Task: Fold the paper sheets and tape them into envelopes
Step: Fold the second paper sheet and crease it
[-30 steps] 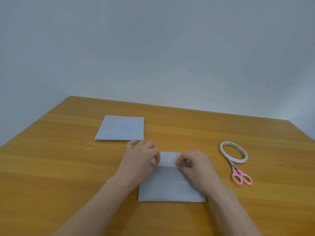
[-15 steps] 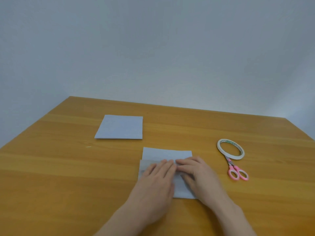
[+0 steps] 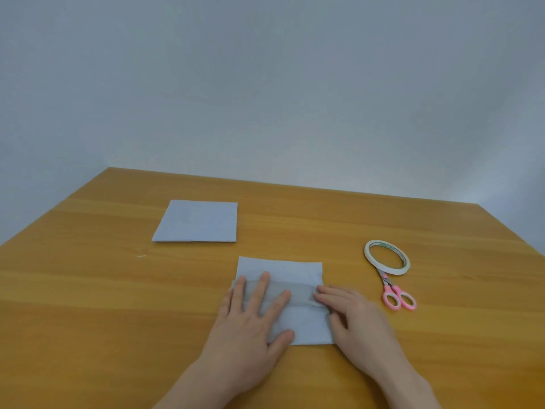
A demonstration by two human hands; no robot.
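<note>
A pale blue folded paper sheet (image 3: 280, 268) lies on the wooden table (image 3: 88, 305) in front of me, its top flap spread open beyond a crease. My left hand (image 3: 253, 323) lies flat on its left half, fingers straight and spread. My right hand (image 3: 354, 317) presses its fingertips on the crease at the sheet's right edge. A second folded pale blue sheet (image 3: 197, 221) rests further back on the left, apart from both hands.
A roll of white tape (image 3: 387, 256) lies to the right of the sheet. Pink-handled scissors (image 3: 396, 295) lie just in front of the roll, blades pointing under it. A grey wall stands behind the table's far edge.
The top flap, pinched by both hands a second ago, now lies flat. My left hand has flattened on the sheet and my right hand has slid right along the crease.
</note>
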